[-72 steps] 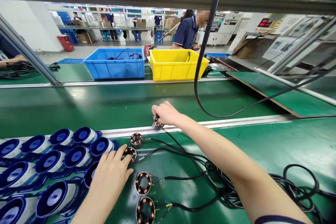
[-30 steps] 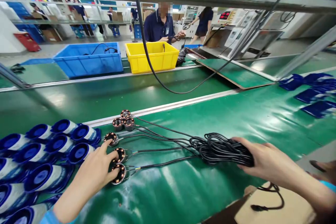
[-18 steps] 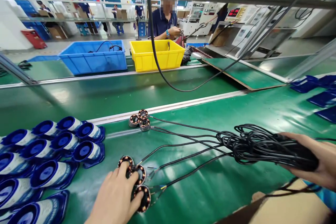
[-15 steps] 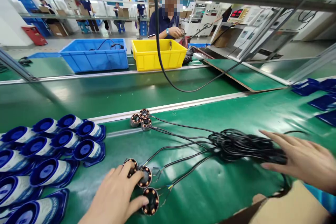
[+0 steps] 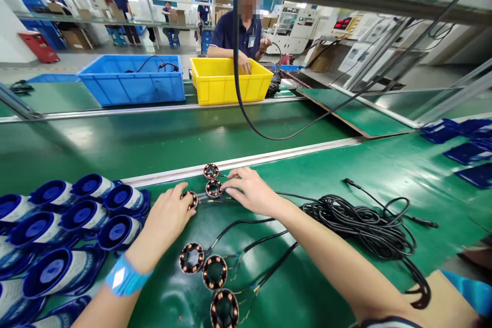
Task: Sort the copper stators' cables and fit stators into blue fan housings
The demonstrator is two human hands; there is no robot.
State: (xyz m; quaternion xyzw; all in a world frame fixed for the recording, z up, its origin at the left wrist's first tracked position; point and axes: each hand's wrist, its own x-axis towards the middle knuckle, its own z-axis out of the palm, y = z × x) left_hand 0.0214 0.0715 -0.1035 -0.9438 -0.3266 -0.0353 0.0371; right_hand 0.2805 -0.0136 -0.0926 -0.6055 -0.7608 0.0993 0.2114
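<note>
My left hand (image 5: 169, 220), with a blue wristband (image 5: 128, 274), has its fingers closed on a copper-wound motor stator (image 5: 191, 199). Just right of it lies a second stator (image 5: 213, 188), and a third stator (image 5: 211, 170) sits behind that one. My right hand (image 5: 249, 190) reaches in from the right, fingers apart, its fingertips at the right edge of the second stator and its lead. Closer to me, three more stators (image 5: 214, 272) lie in a slanting row. Their black leads run right into a bundle of black cable (image 5: 353, 225), partly behind my right forearm.
Blue cup-shaped housings (image 5: 48, 271) stand in rows at the left; more blue parts (image 5: 476, 148) lie far right. Across the bench are a blue bin (image 5: 134, 84) and a yellow bin (image 5: 230, 89), with a co-worker (image 5: 234, 36) behind. A black cable (image 5: 246, 107) hangs down in front.
My left hand has left the near stators for the back group, which is now spread apart. My right hand has moved from the cable bundle to the back stators. The co-worker's hand has entered the yellow bin.
</note>
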